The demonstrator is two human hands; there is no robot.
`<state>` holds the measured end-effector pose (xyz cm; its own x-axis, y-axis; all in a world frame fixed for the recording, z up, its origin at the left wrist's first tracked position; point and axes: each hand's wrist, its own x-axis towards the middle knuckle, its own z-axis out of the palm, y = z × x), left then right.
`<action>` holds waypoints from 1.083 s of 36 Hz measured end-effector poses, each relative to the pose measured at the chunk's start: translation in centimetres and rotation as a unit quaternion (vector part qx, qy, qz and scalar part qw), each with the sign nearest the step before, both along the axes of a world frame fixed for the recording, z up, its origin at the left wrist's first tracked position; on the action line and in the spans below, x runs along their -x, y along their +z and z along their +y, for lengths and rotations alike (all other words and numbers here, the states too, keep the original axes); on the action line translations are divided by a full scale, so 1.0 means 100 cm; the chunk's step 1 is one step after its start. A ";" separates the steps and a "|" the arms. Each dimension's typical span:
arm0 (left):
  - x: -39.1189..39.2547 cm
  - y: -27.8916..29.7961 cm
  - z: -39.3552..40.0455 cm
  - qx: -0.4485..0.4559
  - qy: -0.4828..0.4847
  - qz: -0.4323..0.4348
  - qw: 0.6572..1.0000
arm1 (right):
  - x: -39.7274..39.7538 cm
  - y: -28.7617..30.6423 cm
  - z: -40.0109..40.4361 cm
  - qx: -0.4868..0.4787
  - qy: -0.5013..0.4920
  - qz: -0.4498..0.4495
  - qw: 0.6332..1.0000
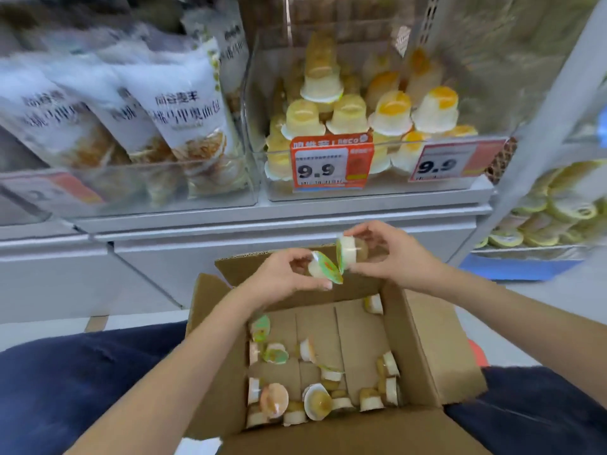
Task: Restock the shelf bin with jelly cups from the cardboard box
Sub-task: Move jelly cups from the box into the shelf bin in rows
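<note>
Two jelly cups are held up above the open cardboard box, one in each hand, their foil lids nearly meeting. The left hand closes thumb and fingers around a jelly cup tipped so its green-and-yellow lid faces down and right. The right hand pinches a second jelly cup on its side, lid toward the left, amber jelly end tucked against the palm. Both hands hover over the far end of the box, forearms reaching in from the near edge. Loose jelly cups lie scattered on the box floor, mostly along the near and left sides, some on their sides, some lid-up; one sits alone in the far right corner. Much bare cardboard shows between them. The box rests between the person's knees, dark blue trousers on either side. Above, on the shelf, a clear shelf bin holds stacked jelly cups, mostly upside down, pale yellow to the left, orange-topped to the right. Two red price tags reading 9.9 are fixed to its front. Left of it, another clear bin holds white snack bags with printed characters. At far right, a lower shelf holds yellow-rimmed cups, blurred.
</note>
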<state>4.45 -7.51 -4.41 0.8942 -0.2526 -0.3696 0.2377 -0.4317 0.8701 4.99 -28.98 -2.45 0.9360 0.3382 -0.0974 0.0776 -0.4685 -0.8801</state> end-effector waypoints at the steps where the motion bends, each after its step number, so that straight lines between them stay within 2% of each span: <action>1: 0.000 0.018 -0.002 0.027 -0.002 0.002 1.000 | 0.000 0.017 -0.001 0.007 0.020 -0.004 1.000; 3: -0.001 0.048 -0.007 0.115 0.001 0.004 0.993 | 0.001 0.047 -0.004 0.009 0.043 -0.011 0.999; 5: 0.000 0.071 -0.012 0.205 0.007 0.044 0.978 | 0.001 0.071 -0.009 -0.019 0.047 -0.019 0.999; 9: 0.004 0.095 -0.020 0.391 0.036 0.131 0.910 | 0.002 0.099 -0.012 -0.097 0.065 -0.027 0.993; 11: 0.005 0.099 -0.024 0.451 0.043 0.144 0.880 | 0.002 0.103 -0.009 -0.108 0.072 -0.035 0.991; 13: 0.004 0.102 -0.029 0.476 0.053 0.149 0.865 | 0.000 0.104 -0.007 -0.119 0.073 -0.039 0.989; 15: 0.001 0.103 -0.032 0.484 0.054 0.152 0.860 | -0.001 0.106 -0.008 -0.126 0.069 -0.035 0.989; 22: -0.008 0.104 -0.028 0.458 0.036 0.140 0.877 | -0.005 0.105 -0.006 -0.136 0.103 0.005 0.985; 31: -0.001 0.104 -0.031 0.399 0.049 0.141 0.905 | -0.002 0.097 -0.004 -0.074 0.067 -0.062 0.993; 35: -0.001 0.108 -0.030 0.421 0.034 0.149 0.894 | -0.001 0.098 -0.005 -0.061 0.072 -0.059 0.994; 39: -0.001 0.110 -0.028 0.415 0.035 0.167 0.894 | 0.000 0.098 -0.001 -0.041 0.037 -0.106 0.993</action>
<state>4.60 -10.35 6.55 0.7930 -0.5120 -0.3303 0.5453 0.3548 0.7594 4.96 -29.09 7.30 0.9048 0.4056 0.1298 0.2967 -0.3816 -0.8754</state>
